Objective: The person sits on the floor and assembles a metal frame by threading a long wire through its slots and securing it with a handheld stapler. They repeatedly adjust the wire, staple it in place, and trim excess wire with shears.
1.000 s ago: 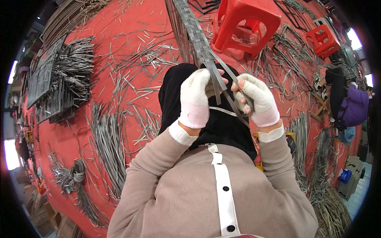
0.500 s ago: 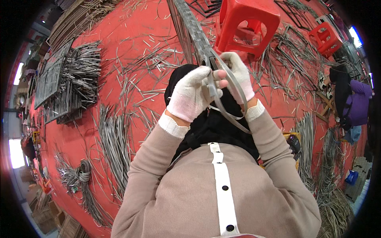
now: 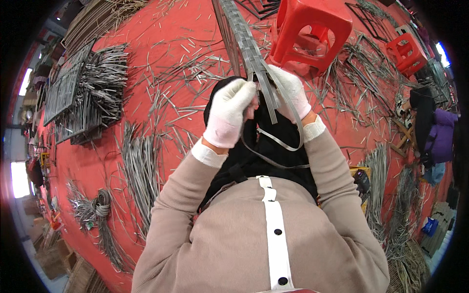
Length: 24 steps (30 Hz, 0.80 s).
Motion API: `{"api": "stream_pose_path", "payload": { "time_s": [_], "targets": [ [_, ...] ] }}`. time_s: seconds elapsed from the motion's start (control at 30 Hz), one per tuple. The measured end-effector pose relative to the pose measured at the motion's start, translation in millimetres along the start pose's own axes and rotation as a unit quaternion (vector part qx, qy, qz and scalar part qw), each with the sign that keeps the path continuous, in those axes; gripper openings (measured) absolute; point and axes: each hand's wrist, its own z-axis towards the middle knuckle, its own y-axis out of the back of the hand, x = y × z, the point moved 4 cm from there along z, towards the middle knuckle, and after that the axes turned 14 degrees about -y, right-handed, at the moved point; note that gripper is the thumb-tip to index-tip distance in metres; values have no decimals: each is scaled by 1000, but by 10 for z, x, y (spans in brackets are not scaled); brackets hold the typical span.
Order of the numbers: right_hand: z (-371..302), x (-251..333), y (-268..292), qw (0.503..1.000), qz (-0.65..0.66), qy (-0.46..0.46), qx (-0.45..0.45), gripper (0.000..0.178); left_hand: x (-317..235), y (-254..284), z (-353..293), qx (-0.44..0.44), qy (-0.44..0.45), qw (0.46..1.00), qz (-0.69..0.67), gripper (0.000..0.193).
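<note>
A narrow grey woven panel (image 3: 243, 38) runs from the top of the view down to my hands, its loose flat strip ends (image 3: 268, 100) hanging over my dark-trousered lap. My left hand (image 3: 228, 110), in a white glove with bare fingertips, is closed in a pinch on a grey strip (image 3: 256, 155) at the panel's left side; this strip droops in a curve below. On the other side my right hand (image 3: 292, 93), also gloved, is curled against the panel's end. The hanging strips partly cover its fingers. A longer strip loops down beside the right wrist.
A red plastic stool (image 3: 312, 34) stands just beyond my right hand, a second red stool (image 3: 406, 53) farther right. Stacked grey woven frames (image 3: 88, 93) lie at left. Strip bundles (image 3: 139, 171) and scattered offcuts cover parts of the red floor. A person in purple (image 3: 442, 134) is at far right.
My left hand has drawn slightly left and down, away from the strip ends, and its fingers have curled in. The strip ends now hang apart from it. My right hand stays near the panel.
</note>
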Motion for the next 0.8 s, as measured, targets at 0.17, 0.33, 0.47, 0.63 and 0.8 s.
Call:
{"api": "stream_pose_path", "payload": {
  "time_s": [0.17, 0.33, 0.47, 0.63, 0.8],
  "targets": [
    [-198, 155, 145, 987, -135, -6, -87, 18, -141, 112, 31, 23, -229, 941, 247, 11],
    [-462, 347, 241, 953, 136, -263, -56, 24, -36, 52, 410, 128, -485, 724, 474, 64],
    [-337, 484, 284, 901, 295, -302, 104, 35, 53, -62, 691, 110, -516, 733, 429, 62],
    [-154, 285, 310, 836, 438, -315, 105, 26, 4, -202, 866, 118, -565, 650, 494, 54],
    [-279, 98, 158, 872, 373, -311, 62, 24, 18, -159, 922, 149, -541, 654, 507, 54]
  ]
}}
